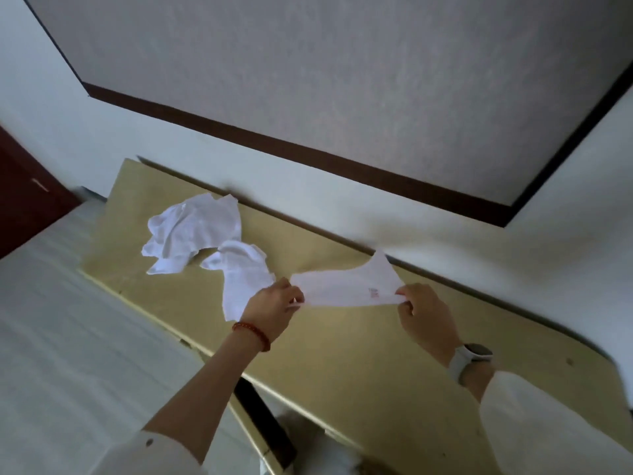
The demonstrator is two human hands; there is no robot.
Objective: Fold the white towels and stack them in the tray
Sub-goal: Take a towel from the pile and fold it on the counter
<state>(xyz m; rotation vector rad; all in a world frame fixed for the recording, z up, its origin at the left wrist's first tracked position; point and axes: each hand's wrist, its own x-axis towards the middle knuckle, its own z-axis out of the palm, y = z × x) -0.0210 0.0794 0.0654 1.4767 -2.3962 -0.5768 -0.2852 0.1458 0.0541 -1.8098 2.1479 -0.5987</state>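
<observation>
While both hands pinched opposite corners, left hand (274, 308) and right hand (423, 315) held one white towel (346, 289) taut at frame centre above the bench (359, 354), presumably to square it for folding. Crumpled towels (195, 231) waited upper left; no tray visible.

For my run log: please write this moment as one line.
left hand: pinches towel | right hand: pinches towel | towel: stretched above table | tray: unseen

Held thin white cloth towel (346, 289): stretched flat, small red mark.
Crumpled white towels (195, 231): heaped on tan table (342, 354).
</observation>
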